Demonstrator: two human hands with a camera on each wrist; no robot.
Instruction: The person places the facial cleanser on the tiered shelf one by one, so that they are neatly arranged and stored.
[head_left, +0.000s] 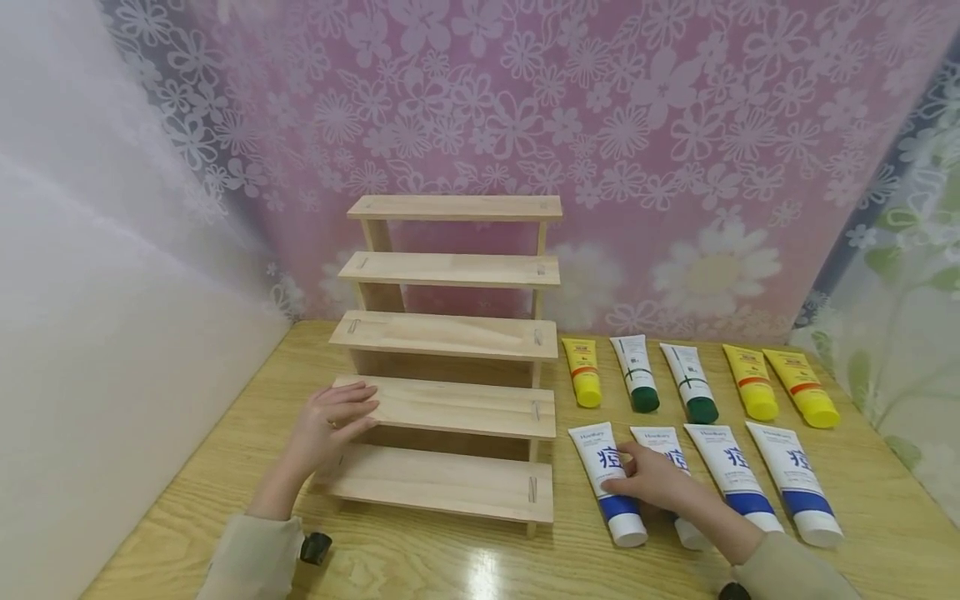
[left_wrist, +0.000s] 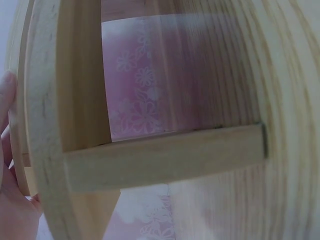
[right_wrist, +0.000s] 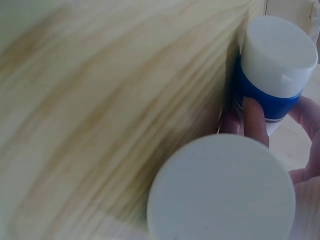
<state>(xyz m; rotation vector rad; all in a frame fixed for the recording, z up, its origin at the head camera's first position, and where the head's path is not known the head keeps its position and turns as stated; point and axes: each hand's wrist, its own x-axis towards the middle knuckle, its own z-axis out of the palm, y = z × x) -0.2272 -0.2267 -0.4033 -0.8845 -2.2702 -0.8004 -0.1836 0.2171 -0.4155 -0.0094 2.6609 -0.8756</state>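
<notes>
My left hand (head_left: 333, 421) rests on the left end of the second-lowest board of a wooden step shelf (head_left: 450, 408), its fingers stretched over the wood. In the left wrist view the edge of that hand (left_wrist: 17, 210) shows beside the boards. On the right, my right hand (head_left: 656, 479) pinches the leftmost white squeeze tube (head_left: 622, 507) with a blue band, which lies on the table. Fingers and thumb stand on both sides of the blue band on this tube (right_wrist: 275, 65) in the right wrist view. A second such tube (head_left: 660, 439) lies partly hidden under the hand.
Two more white-and-blue tubes (head_left: 738, 483) lie to the right. Behind them is a row of yellow tubes (head_left: 583, 375) and white tubes with green caps (head_left: 636, 371). A floral cloth (head_left: 637, 167) hangs behind the table (head_left: 420, 550); a pale wall (head_left: 112, 333) borders the left.
</notes>
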